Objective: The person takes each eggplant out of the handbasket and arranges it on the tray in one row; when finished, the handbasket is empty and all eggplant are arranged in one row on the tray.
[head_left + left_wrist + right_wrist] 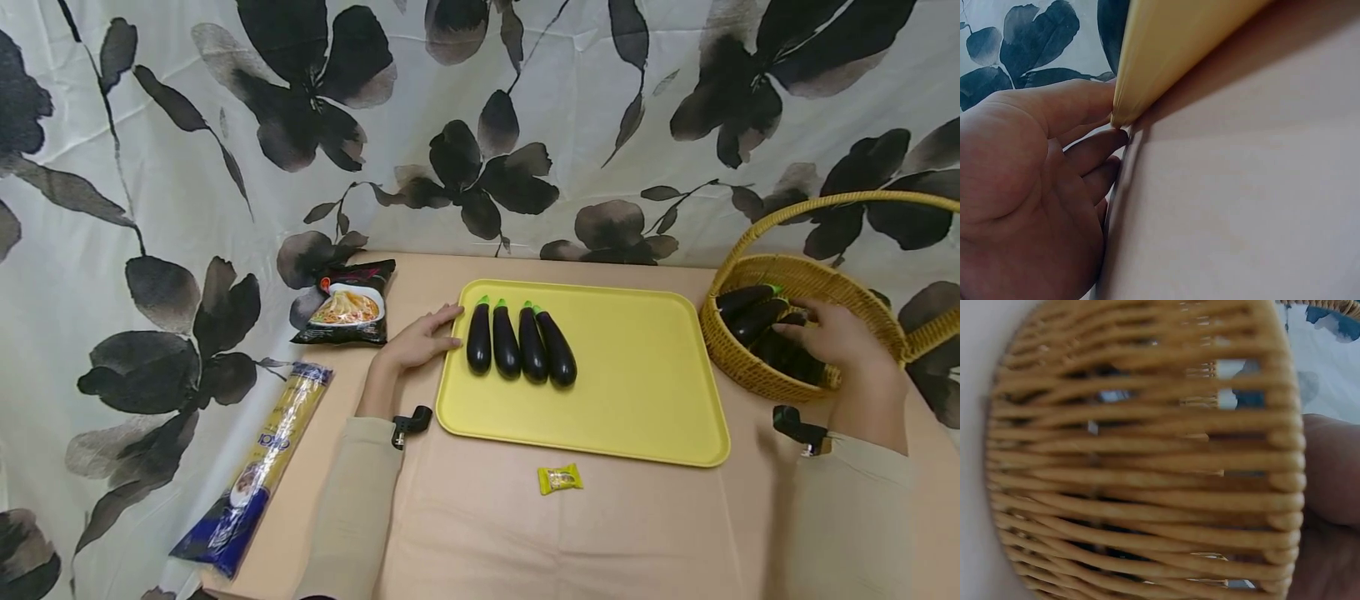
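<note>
My left hand point(420, 337) rests at the left rim of a yellow tray point(637, 375), its fingers reaching forward over the edge. In the left wrist view, the thumb touches the tray's side and the other fingers lie low by the table. Several dark eggplants point(533, 346) lie side by side on the tray's left half, green stems to the back. My right hand point(847, 337) reaches into a wicker basket point(765, 383), thumb and fingers around the end of an eggplant point(792, 318). More eggplants point(750, 321) lie beside it. The basket's wall hides most of this hand in the right wrist view.
A small yellow wrapped packet point(560, 479) lies in front of the tray. At the left are a black noodle packet point(348, 304) and a long blue-and-gold pasta pack point(255, 471). The basket's tall handle point(847, 198) arches at the right. A floral curtain point(465, 108) hangs behind.
</note>
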### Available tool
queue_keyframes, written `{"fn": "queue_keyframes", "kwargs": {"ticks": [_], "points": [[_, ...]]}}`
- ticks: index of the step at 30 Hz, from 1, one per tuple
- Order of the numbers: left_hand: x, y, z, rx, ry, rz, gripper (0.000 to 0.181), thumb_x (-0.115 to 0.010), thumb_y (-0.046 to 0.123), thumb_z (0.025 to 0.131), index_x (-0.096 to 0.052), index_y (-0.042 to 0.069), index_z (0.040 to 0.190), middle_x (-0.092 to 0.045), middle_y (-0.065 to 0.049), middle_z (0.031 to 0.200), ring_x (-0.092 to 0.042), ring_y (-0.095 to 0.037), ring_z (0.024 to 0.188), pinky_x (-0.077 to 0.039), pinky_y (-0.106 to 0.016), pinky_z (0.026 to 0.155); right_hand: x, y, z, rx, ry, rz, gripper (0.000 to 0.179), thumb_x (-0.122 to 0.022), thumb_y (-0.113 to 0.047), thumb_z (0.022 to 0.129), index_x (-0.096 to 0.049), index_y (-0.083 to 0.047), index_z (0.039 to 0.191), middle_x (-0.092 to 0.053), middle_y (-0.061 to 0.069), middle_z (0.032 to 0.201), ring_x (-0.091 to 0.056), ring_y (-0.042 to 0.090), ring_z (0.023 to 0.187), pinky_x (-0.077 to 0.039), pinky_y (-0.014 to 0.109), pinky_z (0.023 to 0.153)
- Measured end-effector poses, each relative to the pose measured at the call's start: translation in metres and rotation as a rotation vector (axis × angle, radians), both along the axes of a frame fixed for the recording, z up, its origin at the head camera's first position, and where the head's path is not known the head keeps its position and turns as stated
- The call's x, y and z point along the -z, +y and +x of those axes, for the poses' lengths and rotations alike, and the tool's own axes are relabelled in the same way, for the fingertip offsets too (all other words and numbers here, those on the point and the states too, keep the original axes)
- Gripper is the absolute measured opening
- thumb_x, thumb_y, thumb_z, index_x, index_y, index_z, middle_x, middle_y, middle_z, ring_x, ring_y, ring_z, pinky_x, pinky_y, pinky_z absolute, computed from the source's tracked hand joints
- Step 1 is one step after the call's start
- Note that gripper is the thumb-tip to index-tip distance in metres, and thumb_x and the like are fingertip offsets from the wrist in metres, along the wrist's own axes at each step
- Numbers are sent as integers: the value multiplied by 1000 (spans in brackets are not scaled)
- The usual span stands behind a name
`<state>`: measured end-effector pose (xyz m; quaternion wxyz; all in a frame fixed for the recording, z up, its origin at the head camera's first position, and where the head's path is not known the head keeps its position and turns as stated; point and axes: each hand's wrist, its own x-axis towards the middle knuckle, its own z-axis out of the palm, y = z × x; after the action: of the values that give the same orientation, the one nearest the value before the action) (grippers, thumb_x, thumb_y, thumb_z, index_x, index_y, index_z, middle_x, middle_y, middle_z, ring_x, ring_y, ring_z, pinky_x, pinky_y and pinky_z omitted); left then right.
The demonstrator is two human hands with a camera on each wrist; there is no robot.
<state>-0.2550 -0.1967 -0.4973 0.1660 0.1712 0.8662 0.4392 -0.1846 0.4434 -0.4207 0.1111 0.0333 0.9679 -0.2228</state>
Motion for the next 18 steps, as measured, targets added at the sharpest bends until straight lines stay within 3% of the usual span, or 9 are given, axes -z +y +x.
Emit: {"fn": "queue_keyframes", "kwargs": {"ticks": [8, 14, 18], "points": [[1, -1, 0, -5, -4, -3, 67, -68, 30, 101, -41, 23, 162, -26, 3, 173, -9, -22, 164, -2, -47, 135, 6, 13, -16, -40, -133, -17, 92, -49, -57, 105, -18, 11, 158, -25, 53, 147, -28, 73, 130, -26, 85, 107], [0, -1, 0, -7, -1, 6, 66, -69, 29, 101, -42, 23, 161, -27, 3, 173, -10, -21, 163, -2, -45, 135, 9, 13, -15, -31, -123, -41, 90, -48, -57, 106, -19, 9, 160, -25, 54, 146, -30, 72, 130, -28, 84, 108], [0, 0, 0, -5, -3, 9, 66, -69, 29, 101, -42, 23, 161, -27, 2, 173, -10, -21, 164, -2, -46, 135, 9, 12, -13, -19, -120, -69, 86, -48, -52, 107, -18, 10, 160, -38, 50, 138, -40, 66, 123, -36, 82, 104]]}}
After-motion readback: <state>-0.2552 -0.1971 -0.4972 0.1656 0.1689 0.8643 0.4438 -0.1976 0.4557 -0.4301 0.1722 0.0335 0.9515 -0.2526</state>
